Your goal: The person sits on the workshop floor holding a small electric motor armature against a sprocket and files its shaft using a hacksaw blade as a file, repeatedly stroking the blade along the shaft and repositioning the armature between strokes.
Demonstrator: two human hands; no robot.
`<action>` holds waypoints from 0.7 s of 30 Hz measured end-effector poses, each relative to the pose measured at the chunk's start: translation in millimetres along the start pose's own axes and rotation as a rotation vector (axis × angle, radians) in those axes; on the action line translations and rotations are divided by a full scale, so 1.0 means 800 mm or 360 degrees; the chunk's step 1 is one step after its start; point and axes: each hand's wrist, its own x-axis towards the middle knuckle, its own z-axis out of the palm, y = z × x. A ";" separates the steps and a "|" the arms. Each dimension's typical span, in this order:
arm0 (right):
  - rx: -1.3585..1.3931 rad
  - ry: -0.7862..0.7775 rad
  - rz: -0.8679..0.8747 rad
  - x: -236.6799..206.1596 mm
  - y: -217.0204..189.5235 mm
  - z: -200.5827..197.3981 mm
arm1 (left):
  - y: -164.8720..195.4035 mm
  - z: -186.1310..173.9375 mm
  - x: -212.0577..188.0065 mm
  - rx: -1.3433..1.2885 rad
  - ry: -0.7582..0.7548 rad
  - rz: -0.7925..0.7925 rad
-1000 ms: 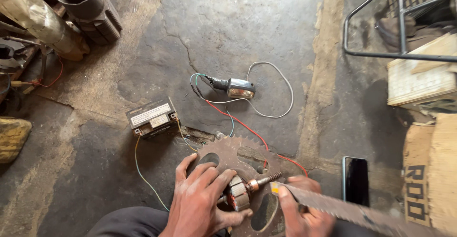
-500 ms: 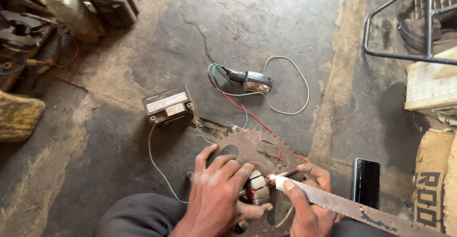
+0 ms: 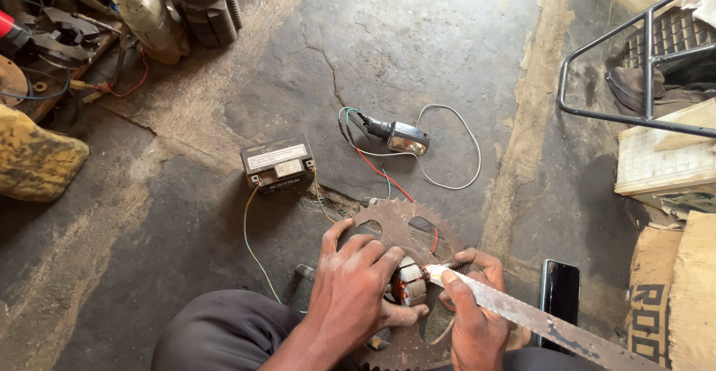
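My left hand (image 3: 358,285) grips a small motor armature (image 3: 406,281) with copper windings, holding it down on a rusty toothed sprocket (image 3: 406,225) that lies flat on the concrete floor. My right hand (image 3: 473,307) holds a long rusty flat blade (image 3: 537,319), whose tip rests against the armature's shaft end. A small black battery (image 3: 277,164) stands beyond the sprocket, with thin wires running from it. A small lamp unit (image 3: 406,138) with red, white and green wires lies further back.
A black phone (image 3: 559,296) lies on the floor at right. A metal frame (image 3: 597,114), a white crate (image 3: 660,162) and cardboard (image 3: 671,296) stand at right. Engine parts and a finned cylinder (image 3: 205,2) crowd the top left. My knee (image 3: 224,330) is at bottom.
The view has shifted downward and to the right. My hands keep the same hold on the armature and blade, with the blade tip still at the shaft.
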 end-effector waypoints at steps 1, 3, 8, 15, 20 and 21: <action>0.0042 -0.0034 0.0006 0.001 -0.001 0.000 | -0.001 0.000 0.000 -0.0001 -0.0003 0.0000; 0.0124 -0.0098 0.0022 0.003 -0.002 -0.001 | -0.001 0.001 0.000 -0.0005 -0.0013 -0.0001; 0.0176 -0.0095 0.0148 0.005 -0.003 -0.003 | -0.001 0.003 -0.001 0.0016 -0.0001 -0.0001; 0.0015 0.0032 0.0019 0.002 0.010 0.003 | 0.000 0.002 -0.002 0.0017 0.0004 -0.0003; -0.0123 -0.0014 -0.0074 -0.004 0.009 0.003 | 0.000 0.002 -0.002 0.0014 0.0003 -0.0005; -0.0173 -0.0035 -0.0107 -0.005 0.006 0.004 | 0.000 0.002 -0.002 0.0019 -0.0006 -0.0004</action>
